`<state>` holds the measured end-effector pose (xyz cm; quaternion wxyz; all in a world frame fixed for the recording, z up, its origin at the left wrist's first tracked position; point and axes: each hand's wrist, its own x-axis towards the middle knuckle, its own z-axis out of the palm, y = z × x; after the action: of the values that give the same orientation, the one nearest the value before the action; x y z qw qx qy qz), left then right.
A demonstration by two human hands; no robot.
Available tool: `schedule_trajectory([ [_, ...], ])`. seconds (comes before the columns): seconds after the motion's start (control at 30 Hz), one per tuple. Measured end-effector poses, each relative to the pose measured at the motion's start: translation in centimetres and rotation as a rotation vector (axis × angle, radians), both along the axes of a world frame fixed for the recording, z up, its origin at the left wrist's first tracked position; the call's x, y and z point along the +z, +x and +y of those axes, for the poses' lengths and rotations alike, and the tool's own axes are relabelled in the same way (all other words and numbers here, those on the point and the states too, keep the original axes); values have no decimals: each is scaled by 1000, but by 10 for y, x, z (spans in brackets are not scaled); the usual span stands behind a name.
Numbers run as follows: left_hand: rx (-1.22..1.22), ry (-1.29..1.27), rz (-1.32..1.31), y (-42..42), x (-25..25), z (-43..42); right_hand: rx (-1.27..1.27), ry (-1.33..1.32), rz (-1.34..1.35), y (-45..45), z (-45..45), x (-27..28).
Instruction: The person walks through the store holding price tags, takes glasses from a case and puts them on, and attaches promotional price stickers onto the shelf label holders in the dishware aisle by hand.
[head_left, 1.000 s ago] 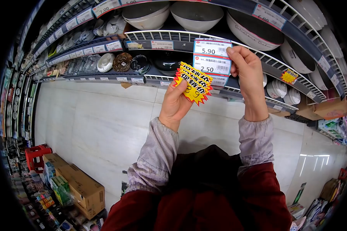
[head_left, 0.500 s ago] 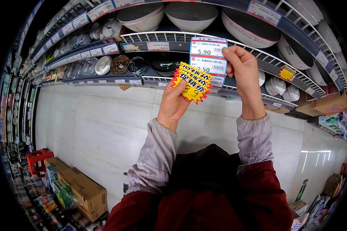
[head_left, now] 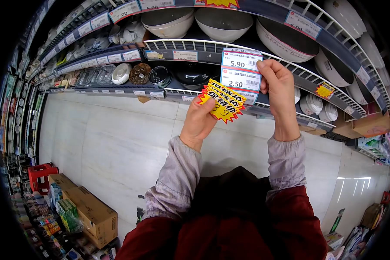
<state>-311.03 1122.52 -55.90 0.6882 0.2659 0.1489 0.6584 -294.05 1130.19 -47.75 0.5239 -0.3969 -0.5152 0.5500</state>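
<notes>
My left hand (head_left: 198,121) pinches a fanned stack of yellow starburst price tags (head_left: 223,102) with red edges and black print; a handwritten number shows on the front one. Beside it, my right hand (head_left: 276,84) grips the right edge of a strip of white and blue shelf price labels (head_left: 241,80). The printed prices 5.90 and 2.50 are readable, with part of another label at the top. The yellow tags overlap the strip's lower left part. Whether my left fingers also touch the strip is hidden. Both hands are in front of the shelf.
Large bowls (head_left: 223,25) stand on the wire-edged shelf (head_left: 195,43) ahead. Below are a black lidded pot (head_left: 195,78), glass ashtray-like dishes and stacked white bowls (head_left: 311,104). Cardboard boxes (head_left: 91,212) and a red plastic stool (head_left: 41,175) sit at the lower left on the tiled floor.
The view has shifted slightly, so the shelf sits lower and further right. Both hands keep their hold; the yellow tags are tilted more and the 2.50 label shows more fully.
</notes>
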Motion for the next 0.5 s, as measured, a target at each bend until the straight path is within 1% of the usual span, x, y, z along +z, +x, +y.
schedule_trajectory([
  [0.5, 26, -38, 49, 3, 1, 1, 13, 10, -16, 2, -2, 2],
])
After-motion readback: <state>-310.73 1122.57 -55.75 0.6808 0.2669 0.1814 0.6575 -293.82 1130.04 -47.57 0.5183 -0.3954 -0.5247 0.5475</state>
